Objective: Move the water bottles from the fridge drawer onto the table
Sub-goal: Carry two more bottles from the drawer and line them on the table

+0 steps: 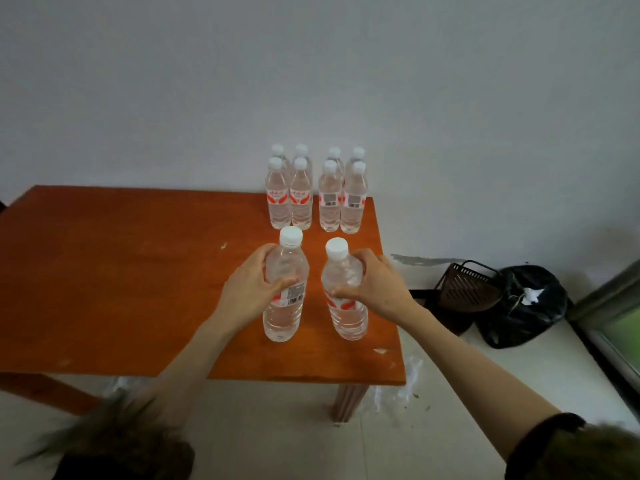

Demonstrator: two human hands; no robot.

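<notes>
- Head view, looking down at an orange wooden table (121, 278) pushed against a pale wall (311, 81).
- Left hand (254, 289) is wrapped around the left bottle (284, 289) at its upper body, fingers round the far side and thumb across the front just above the label. Firm grip, not loose.
- Right hand (375, 284) does the same on the right bottle (346, 292): thumb on the front near the red label, fingers curled round the right side up by the shoulder.
- Both held bottles are upright, white caps on, bases down at the tabletop near the table's front right corner. Can't tell for sure whether the bases are actually touching the wood or a hair above it.
- The two bottles sit side by side with a gap between them, not touching.
- Behind them, at the back right corner of the table by the wall, stands a group of eight bottles (317, 195), two tight clusters of four, all upright and capped.
- On the floor to the right of the table: a dark slatted basket (464, 285) tipped over and a black bag (526, 306) right next to it.
- Dark sleeve cuff (547, 441) shows on the right arm.
</notes>
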